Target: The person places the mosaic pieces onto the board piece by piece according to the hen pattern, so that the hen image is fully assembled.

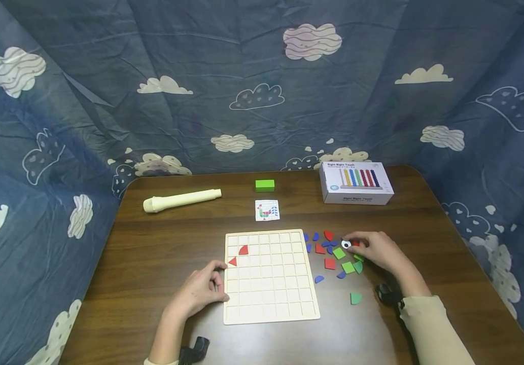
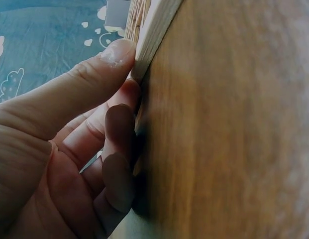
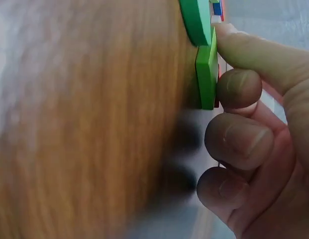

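A pale wooden grid board [image 1: 271,284] lies on the table with a red quarter-circle piece [image 1: 243,250] and a red triangle piece [image 1: 233,261] in its upper left cells. My left hand [image 1: 200,289] touches the board's left edge, thumb and index finger apart along it; the left wrist view shows the thumb [image 2: 112,59] against the edge. To the right of the board, my right hand [image 1: 377,248] pinches a small white piece with a black dot [image 1: 346,244] between thumb and index finger. Under that hand lies a green square piece [image 3: 207,74], beside a darker green rounded piece [image 3: 195,22].
Loose red, blue and green pieces [image 1: 329,263] lie right of the board. Behind it are a picture card [image 1: 267,210] and a green block [image 1: 265,185]. A cream microphone-shaped object [image 1: 181,200] lies back left; a white box [image 1: 356,183] stands back right.
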The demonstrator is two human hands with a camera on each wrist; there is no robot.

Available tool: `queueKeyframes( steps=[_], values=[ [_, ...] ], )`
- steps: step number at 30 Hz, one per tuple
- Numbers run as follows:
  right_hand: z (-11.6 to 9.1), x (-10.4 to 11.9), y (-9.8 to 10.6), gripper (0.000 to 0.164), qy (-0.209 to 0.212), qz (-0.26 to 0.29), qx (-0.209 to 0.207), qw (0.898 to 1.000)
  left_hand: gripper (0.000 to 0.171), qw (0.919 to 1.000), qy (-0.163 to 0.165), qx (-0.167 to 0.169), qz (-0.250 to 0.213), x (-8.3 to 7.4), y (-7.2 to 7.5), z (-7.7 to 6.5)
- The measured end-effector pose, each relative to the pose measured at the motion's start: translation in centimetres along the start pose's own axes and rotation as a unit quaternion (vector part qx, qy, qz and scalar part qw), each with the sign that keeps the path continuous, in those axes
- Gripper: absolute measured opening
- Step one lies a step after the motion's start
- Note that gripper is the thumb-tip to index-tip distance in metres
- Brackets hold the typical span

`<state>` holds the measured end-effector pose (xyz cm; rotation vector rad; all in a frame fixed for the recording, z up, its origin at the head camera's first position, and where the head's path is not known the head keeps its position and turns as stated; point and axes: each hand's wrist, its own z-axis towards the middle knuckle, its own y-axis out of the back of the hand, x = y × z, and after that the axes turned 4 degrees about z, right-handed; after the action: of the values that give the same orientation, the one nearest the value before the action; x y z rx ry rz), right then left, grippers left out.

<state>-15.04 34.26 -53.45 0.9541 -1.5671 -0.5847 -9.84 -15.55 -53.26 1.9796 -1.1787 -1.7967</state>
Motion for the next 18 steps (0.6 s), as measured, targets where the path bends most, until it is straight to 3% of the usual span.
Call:
queueKeyframes(
  steps=[9, 13, 18],
  values=[
    [-0.22, 0.23, 0.28, 0.043, -0.017, 0.022, 0.014, 1.0, 0.068, 1.0, -0.002, 0.005, 0.003, -0.07, -0.04, 0.0],
    [-0.41, 0.24, 0.39, 0.038, -0.009, 0.024, 0.027, 0.999, 0.069, 1.0, -0.003, 0.005, 0.002, -0.03, -0.04, 0.0],
    [-0.1, 0.39, 0.19, 0.034, -0.008, 0.013, 0.011, 1.0, 0.068, 0.9999, -0.009, 0.003, 0.006, -0.08, 0.01, 0.01]
  ],
)
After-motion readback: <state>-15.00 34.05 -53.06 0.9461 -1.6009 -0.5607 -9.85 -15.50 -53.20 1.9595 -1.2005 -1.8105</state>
